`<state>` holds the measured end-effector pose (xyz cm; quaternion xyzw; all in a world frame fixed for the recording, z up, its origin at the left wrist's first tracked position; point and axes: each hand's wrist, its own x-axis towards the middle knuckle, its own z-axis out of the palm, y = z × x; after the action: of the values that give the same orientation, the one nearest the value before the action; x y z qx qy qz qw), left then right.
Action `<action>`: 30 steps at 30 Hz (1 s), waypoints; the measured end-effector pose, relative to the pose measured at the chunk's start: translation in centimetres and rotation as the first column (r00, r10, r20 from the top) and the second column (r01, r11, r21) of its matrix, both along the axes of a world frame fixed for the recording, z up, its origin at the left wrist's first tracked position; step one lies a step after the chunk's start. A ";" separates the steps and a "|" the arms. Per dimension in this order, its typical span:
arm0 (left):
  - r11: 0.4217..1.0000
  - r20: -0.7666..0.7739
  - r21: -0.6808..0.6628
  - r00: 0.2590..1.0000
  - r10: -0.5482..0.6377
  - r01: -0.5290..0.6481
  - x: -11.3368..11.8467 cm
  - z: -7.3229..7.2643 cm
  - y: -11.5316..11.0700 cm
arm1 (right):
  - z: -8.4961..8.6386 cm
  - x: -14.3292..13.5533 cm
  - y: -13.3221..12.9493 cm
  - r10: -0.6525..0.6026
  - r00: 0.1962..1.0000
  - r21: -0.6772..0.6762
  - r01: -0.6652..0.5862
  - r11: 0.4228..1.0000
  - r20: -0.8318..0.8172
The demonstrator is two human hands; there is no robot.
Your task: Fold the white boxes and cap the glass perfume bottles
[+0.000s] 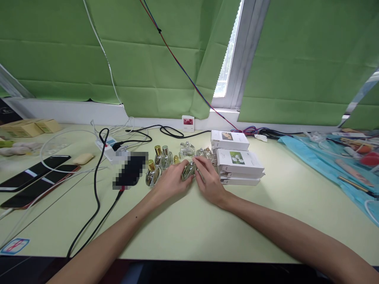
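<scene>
At the middle of the table, my left hand [171,178] is closed round a small clear glass perfume bottle [188,170]. The fingers of my right hand [209,182] pinch together at the top of the same bottle; the exact part they grip is too small to make out. Left of my hands stand several round glass perfume bottles [151,176] with gold or pale caps. Just beyond my fingers are a clear glass bottle [187,150] and more glass bottles [204,152]. Stacked white boxes [241,161] with flower pictures sit right beside my right hand.
A partly pixelated dark phone [133,170] lies on the left with a cable plugged in. Black cables [96,189], a white power strip [110,150] and two more phones [38,185] lie farther left. Blue sheeting [322,167] with loose items covers the right side.
</scene>
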<state>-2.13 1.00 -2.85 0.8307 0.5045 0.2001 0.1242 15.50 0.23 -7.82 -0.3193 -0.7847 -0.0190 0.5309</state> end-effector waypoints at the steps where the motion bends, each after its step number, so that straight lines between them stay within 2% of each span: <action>1: 1.000 0.004 0.004 1.000 -0.003 0.003 0.0 0.0 0.0 | 0.0 0.0 0.0 0.011 1.000 0.000 -0.011 1.000 0.014; 11: 1.000 0.024 0.008 1.000 -0.008 0.008 0.0 0.0 -0.1 | -0.1 0.0 0.0 0.060 0.994 -0.055 -0.056 0.997 0.086; 30: 0.999 0.027 0.020 0.999 -0.035 0.035 0.0 0.0 0.0 | 0.0 0.0 -0.2 0.058 0.989 -0.013 -0.057 0.998 0.138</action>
<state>-2.13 0.97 -2.90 0.8377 0.4861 0.2144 0.1265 15.51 0.03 -7.79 -0.2969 -0.8286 -0.0222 0.4741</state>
